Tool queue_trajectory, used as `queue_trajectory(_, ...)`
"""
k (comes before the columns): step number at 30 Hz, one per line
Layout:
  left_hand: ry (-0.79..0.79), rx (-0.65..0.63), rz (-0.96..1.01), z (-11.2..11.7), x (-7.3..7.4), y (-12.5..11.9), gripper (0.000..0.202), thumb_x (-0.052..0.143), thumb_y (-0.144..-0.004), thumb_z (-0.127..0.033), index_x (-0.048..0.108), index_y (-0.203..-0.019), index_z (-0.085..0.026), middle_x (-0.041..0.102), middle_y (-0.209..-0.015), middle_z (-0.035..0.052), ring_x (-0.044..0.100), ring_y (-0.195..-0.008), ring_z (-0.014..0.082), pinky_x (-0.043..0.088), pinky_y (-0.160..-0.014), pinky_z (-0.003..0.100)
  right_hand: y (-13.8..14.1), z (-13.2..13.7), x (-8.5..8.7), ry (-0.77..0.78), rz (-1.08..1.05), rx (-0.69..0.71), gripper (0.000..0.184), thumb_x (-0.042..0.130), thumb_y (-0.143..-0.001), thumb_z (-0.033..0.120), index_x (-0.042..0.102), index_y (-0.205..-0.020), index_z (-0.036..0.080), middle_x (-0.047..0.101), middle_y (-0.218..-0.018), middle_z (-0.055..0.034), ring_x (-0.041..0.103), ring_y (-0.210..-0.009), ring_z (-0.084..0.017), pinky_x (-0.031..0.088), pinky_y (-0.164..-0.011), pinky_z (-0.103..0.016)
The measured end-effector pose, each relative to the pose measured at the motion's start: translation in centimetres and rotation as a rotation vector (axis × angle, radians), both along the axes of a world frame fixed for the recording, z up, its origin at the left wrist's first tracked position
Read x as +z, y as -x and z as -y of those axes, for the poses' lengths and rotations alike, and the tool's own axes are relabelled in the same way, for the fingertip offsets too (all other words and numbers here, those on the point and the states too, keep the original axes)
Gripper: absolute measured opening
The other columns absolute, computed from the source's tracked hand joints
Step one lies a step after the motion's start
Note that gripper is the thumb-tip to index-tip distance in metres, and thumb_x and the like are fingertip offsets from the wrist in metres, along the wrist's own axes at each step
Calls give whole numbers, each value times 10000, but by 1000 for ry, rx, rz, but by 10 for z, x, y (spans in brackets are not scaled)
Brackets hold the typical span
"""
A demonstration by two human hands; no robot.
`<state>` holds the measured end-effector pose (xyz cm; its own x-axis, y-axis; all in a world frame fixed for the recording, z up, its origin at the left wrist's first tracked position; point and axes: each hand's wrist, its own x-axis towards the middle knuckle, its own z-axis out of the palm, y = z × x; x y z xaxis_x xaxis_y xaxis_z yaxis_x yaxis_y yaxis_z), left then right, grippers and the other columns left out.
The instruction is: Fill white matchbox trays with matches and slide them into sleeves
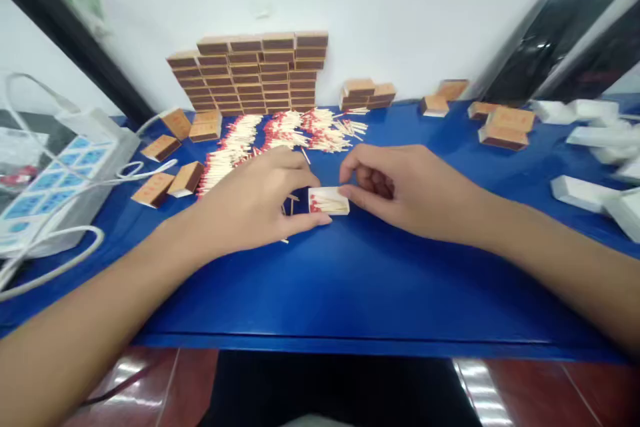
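A small white matchbox tray (329,209) lies on the blue table between my hands, with several red-tipped matches (327,203) inside. My left hand (267,197) holds its left end, thumb along the near side and fingers at the far side. At the right end, my right hand (400,187) has its thumb and curled index finger on the tray's far corner. A few loose matches (291,199) show under my left hand. Beyond it spread heaps of red-tipped matches (280,128), partly covered by that hand.
Brown matchboxes (250,77) are stacked against the white wall. More boxes lie at left (154,189) and right (505,125). White trays (583,193) pile up at far right. A power strip (65,180) with white cables stands at left. The blue table's front edge (350,341) runs below my wrists.
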<state>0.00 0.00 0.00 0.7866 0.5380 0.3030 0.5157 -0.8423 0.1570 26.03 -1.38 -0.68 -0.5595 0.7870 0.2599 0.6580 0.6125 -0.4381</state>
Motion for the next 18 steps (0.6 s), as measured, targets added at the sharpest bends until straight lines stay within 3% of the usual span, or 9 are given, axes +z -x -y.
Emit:
queue_trajectory(4, 22, 19, -20, -1, 5, 3, 362, 767, -960, -521, 803, -1069, -178, 754, -1043, 91, 702, -985, 270, 523, -868, 394, -3, -7, -5, -48, 25, -51, 121, 646, -994, 370, 679, -1042, 265, 646, -749, -9, 605, -705, -226, 408, -679, -364)
queue_trajectory(11, 23, 36, -22, -2, 6, 4, 319, 758, -966, -476, 800, -1063, -175, 747, -1002, 86, 695, -946, 258, 524, -843, 390, -5, -11, -8, -79, 77, -4, 224, 539, -1058, 366, 714, -1026, 230, 718, -930, -61, 640, -802, -229, 444, -721, -361)
queue_trajectory(14, 31, 37, -27, -3, 6, 5, 310, 752, -971, -466, 797, -1075, -177, 743, -997, 83, 692, -955, 257, 521, -854, 390, -5, -12, -12, -180, 61, -25, 219, 537, -1051, 335, 705, -1124, 214, 710, -1067, -109, 651, -922, -268, 487, -801, -395)
queue_trajectory(18, 32, 40, -43, -4, 7, 6, 310, 741, -975, -464, 792, -1088, -180, 744, -998, 83, 694, -958, 260, 518, -855, 388, -7, -15, -19, -335, 118, -69, 348, 553, -1043, 368, 671, -1322, 196, 676, -1254, -176, 581, -1196, -381, 473, -988, -529)
